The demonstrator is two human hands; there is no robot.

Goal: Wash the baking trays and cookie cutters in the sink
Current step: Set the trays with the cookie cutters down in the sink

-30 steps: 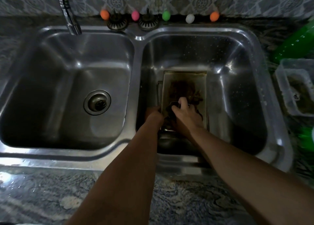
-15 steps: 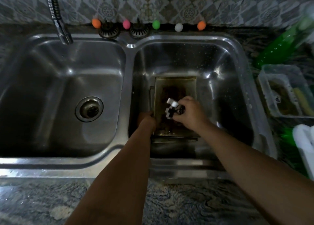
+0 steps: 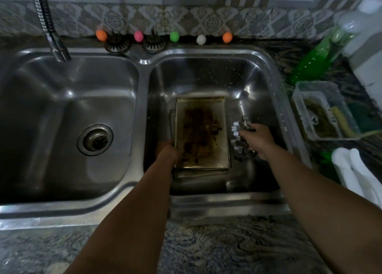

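Steel cutters [image 3: 239, 137] being clutched in right grip [image 3: 255, 140], just beside tray [image 3: 201, 133] | left grip [image 3: 167, 151] holding tray's near-left edge | risk: loose cutters slipping, clattering into sink [image 3: 206, 71]

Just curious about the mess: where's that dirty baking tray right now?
The baking tray lies in the right basin, between the left hand and the right hand.

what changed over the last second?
Right hand picked the cookie cutters off the baking tray and carried them right, now beside the tray. Left hand still grips the tray's left edge; tray unmoved in the right basin.
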